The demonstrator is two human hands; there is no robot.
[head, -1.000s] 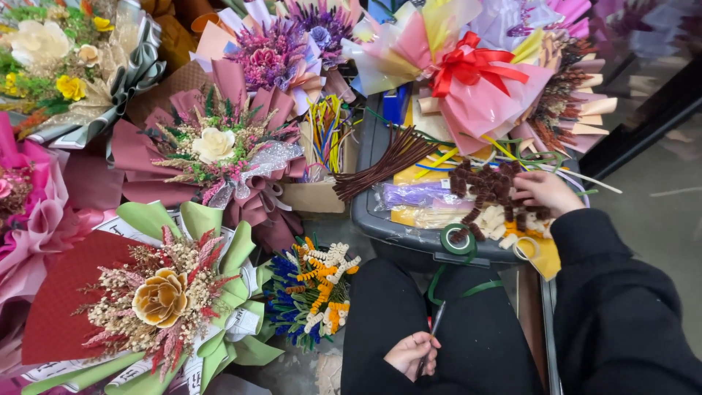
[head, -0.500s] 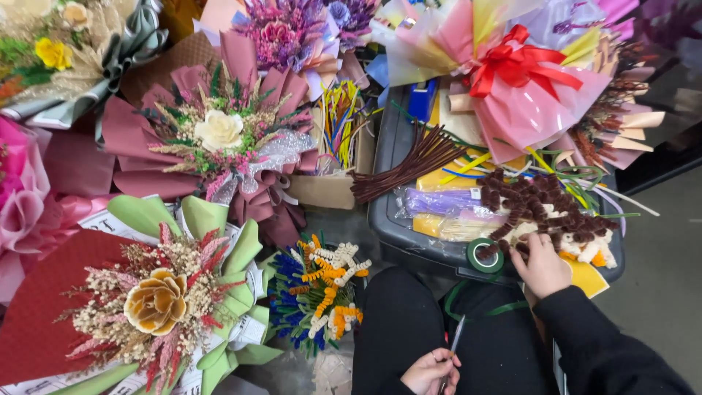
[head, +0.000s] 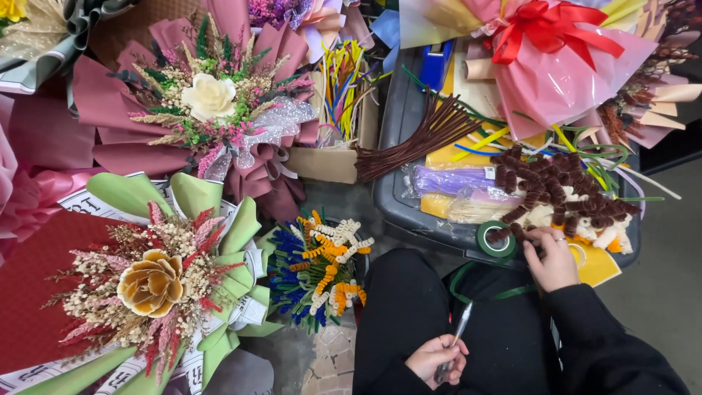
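My left hand (head: 437, 358) rests on my lap in black trousers and grips a slim silver pen-like tool (head: 458, 338) that points up and away. My right hand (head: 552, 257), in a black sleeve with a ring on one finger, is at the near edge of a dark grey tray (head: 391, 192). Its fingertips pinch the edge of a pile of brown curled pipe cleaners (head: 556, 186). A roll of green tape (head: 496, 240) lies just left of that hand. A green wire loop (head: 468, 289) lies across my lap.
The tray also holds straight brown stems (head: 417, 146), purple and yellow packets and a pink bouquet with a red bow (head: 556, 51). To the left stand a small blue, orange and white pipe-cleaner bunch (head: 318, 267), a green-wrapped bouquet (head: 157, 281), a maroon-wrapped bouquet (head: 208, 102) and a box of coloured stems (head: 340, 88).
My right hand has drawn back from deep in the tray to its near edge beside the green tape. The left hand keeps the silver tool on my lap.
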